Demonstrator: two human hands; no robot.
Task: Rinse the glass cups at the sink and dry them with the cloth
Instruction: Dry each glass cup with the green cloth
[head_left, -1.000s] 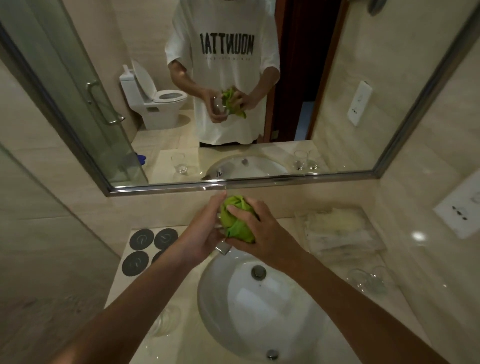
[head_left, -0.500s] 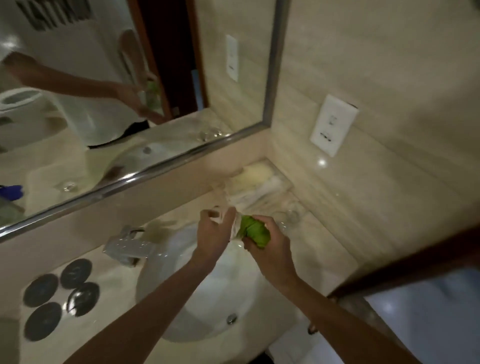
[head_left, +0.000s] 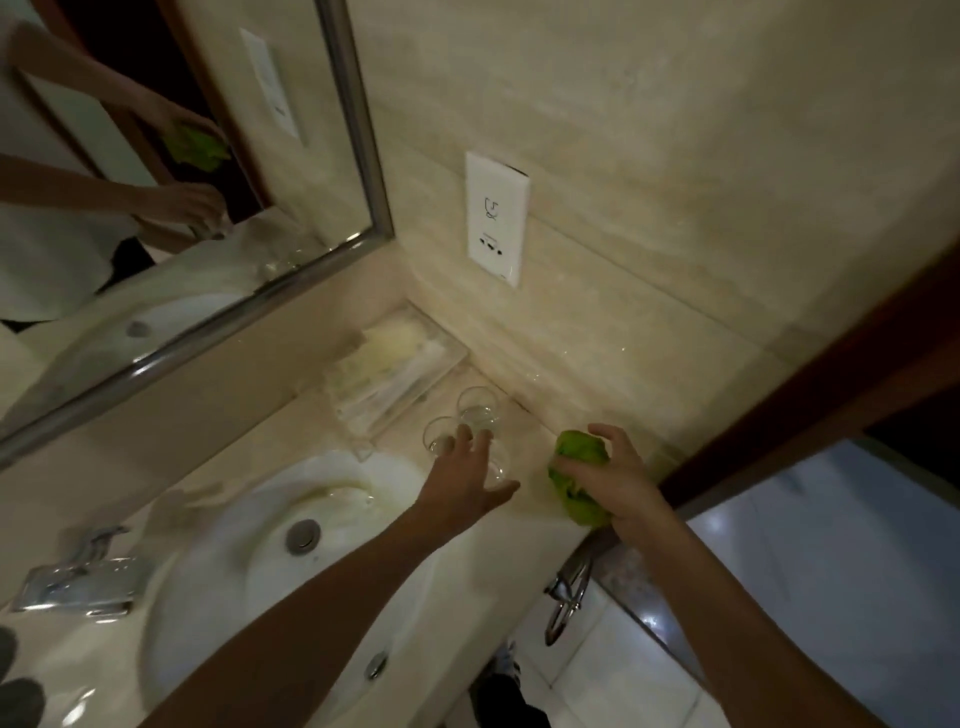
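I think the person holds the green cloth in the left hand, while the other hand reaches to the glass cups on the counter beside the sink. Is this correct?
Not quite. The head view shows the green cloth gripped in the right hand. It is the left hand, fingers spread, that reaches to the glass cups on the counter beside the sink.

mirror, wall socket, clear tray, faucet

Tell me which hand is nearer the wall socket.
Right. The right hand, gripping the green cloth, sits almost below the wall socket; the left hand is further left, over the glass cups.
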